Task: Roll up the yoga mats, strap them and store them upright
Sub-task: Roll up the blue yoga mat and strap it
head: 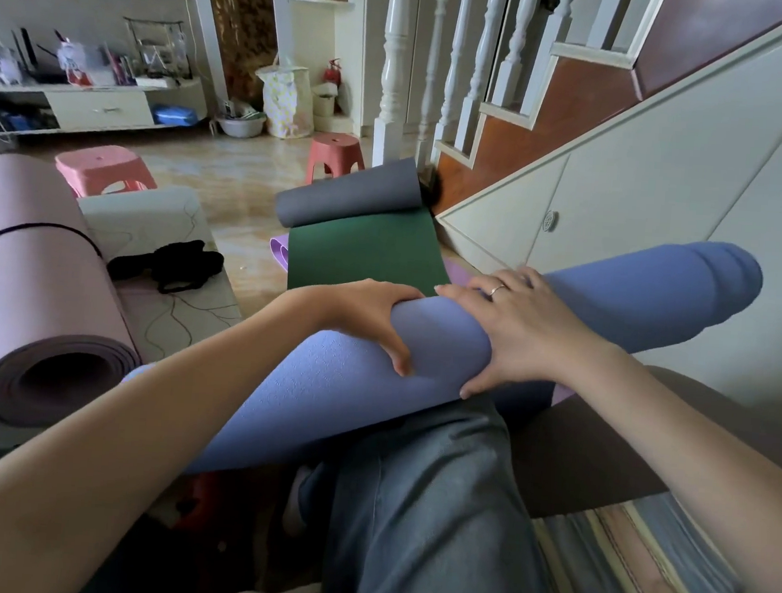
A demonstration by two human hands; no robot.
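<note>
A rolled blue yoga mat [620, 303] lies across my lap, its far end pointing up right toward the stair panel. My left hand [369, 318] grips the roll near its middle, thumb on the near side. My right hand [517, 323] wraps over the roll just to the right, thumb underneath. A rolled pink mat [34, 280] tied with a black strap lies at the left. A green and grey mat [365, 243], partly unrolled, lies on the floor ahead, with a purple mat [279, 249] under it. Black straps [174, 265] lie on a low white table.
Two pink plastic stools [104, 174] [334, 153] stand on the floor ahead. The white staircase panel [642, 184] and banister close off the right. A cluttered low cabinet [92, 108] lines the far left wall. My jeans-clad leg [425, 507] fills the foreground.
</note>
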